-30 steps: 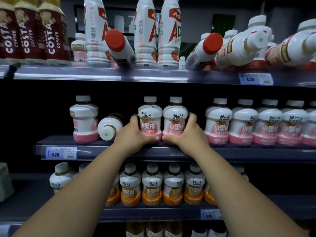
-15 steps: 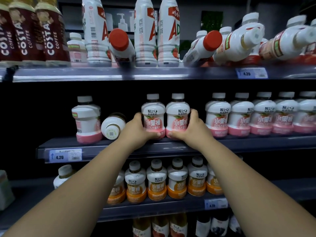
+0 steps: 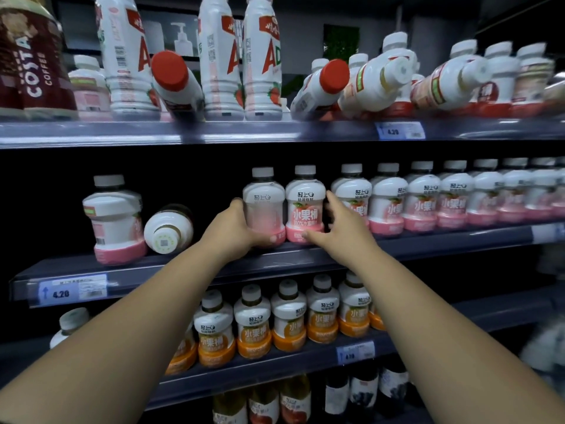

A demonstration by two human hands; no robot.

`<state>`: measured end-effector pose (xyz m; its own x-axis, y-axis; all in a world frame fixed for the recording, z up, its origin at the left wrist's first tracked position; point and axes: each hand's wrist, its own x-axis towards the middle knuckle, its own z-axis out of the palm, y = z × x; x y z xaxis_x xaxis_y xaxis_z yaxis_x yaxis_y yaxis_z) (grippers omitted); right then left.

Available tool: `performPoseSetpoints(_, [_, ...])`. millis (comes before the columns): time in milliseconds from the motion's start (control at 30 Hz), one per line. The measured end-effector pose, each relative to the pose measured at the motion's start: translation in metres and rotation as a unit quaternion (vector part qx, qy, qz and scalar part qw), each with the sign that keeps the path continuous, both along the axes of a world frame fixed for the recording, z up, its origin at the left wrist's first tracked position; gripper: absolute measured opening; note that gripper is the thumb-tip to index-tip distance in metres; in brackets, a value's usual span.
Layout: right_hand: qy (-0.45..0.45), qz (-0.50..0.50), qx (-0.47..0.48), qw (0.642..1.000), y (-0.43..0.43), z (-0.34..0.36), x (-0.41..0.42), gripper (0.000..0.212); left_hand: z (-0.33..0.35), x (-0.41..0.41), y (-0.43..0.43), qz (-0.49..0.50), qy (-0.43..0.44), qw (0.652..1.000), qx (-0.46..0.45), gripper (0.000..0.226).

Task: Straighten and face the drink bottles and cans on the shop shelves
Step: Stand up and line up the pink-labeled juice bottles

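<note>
On the middle shelf stand two pink-based white bottles side by side. My left hand grips the left bottle, whose label is blurred. The right bottle faces front; my right hand lies against its right side with straight fingers, thumb at its base. Further left a bottle lies on its side with its bottom outward, next to an upright bottle turned label-away. On the top shelf, red-capped bottles and white-capped bottles lean tipped over.
A faced row of pink bottles fills the middle shelf to the right. Orange-based bottles line the shelf below, dark bottles under them. Coffee bottles and tall white bottles stand on the top shelf.
The view moved closer and shifted. The left bottle now blurs in my left hand's grip. My right hand's fingers have loosened and straightened beside the right bottle.
</note>
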<state>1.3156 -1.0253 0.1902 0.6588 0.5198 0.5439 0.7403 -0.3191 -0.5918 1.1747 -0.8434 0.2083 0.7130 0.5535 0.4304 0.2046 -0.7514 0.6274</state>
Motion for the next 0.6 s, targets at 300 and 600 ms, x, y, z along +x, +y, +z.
performPoseSetpoints(300, [-0.025,0.028,0.078,0.996,-0.03,-0.009,0.001,0.061,0.001,0.01,-0.02,0.002,-0.004,1.0,-0.022,0.079])
performPoseSetpoints(600, [-0.023,0.136,0.091,0.986,-0.012,-0.019,-0.032,0.055,-0.011,-0.038,-0.042,0.097,-0.08,0.988,0.085,0.072])
